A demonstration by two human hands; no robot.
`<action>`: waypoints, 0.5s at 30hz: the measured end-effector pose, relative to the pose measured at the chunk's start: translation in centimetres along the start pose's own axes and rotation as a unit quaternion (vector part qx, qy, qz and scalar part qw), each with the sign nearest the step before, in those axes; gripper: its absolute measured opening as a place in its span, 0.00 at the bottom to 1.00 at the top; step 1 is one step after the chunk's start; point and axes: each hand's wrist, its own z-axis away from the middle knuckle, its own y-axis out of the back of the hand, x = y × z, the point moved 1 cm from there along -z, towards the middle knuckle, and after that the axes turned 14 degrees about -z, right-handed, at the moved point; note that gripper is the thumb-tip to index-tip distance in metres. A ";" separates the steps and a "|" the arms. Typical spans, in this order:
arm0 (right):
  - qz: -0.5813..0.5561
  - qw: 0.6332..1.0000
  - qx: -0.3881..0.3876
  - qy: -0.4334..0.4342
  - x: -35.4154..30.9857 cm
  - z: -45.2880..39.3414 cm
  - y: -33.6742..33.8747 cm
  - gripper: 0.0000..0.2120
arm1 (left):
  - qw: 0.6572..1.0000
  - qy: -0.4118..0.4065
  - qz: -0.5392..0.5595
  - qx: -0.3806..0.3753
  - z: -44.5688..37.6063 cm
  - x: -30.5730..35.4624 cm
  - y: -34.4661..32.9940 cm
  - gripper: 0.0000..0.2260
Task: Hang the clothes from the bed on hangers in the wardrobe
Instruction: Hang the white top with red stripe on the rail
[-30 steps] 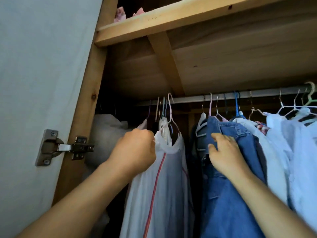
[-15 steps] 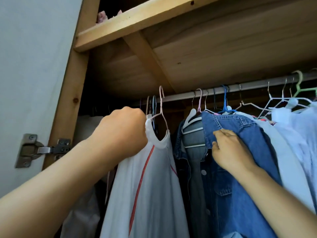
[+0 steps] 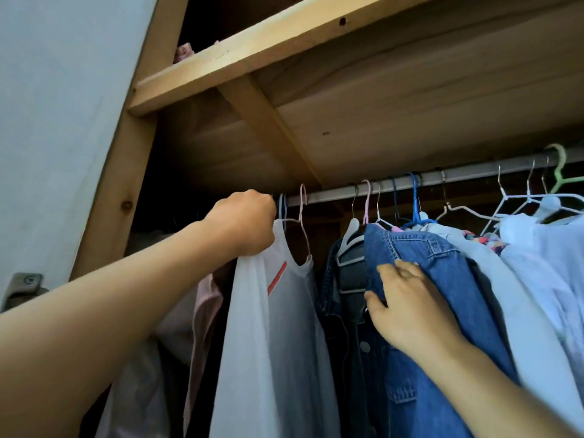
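Head view: left hand point(image 3: 243, 224) fisted, gripping the shoulder of a white garment point(image 3: 275, 327) on a pink wire hanger point(image 3: 303, 213), hook just below the metal rail point(image 3: 442, 178). Right hand point(image 3: 407, 308), fingers spread flat, presses a denim jacket point(image 3: 442, 295). Pale shirts point(image 3: 543, 263) crowd the rail rightward. Bare wooden shelf point(image 3: 347, 105) overhead; white wardrobe door point(image 3: 63, 121) at left.

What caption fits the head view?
Left hand lifts white red-striped garment toward metal rail; right hand presses blue denim jacket aside.
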 end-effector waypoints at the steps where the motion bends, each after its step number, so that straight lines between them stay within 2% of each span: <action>1: 0.000 1.000 0.003 0.003 0.0 0.0 -0.1 0.20 | 1.000 -0.002 -0.005 0.005 0.0 -0.4 0.1 0.08; 7: 0.009 1.000 0.018 0.013 0.0 -0.2 -1.0 0.22 | 0.998 0.016 0.032 0.052 0.8 -3.9 -1.0 0.10; 15: 0.019 0.999 0.021 0.031 -0.6 -0.1 -1.4 0.23 | 0.992 0.019 0.087 0.087 0.2 -4.7 -5.3 0.11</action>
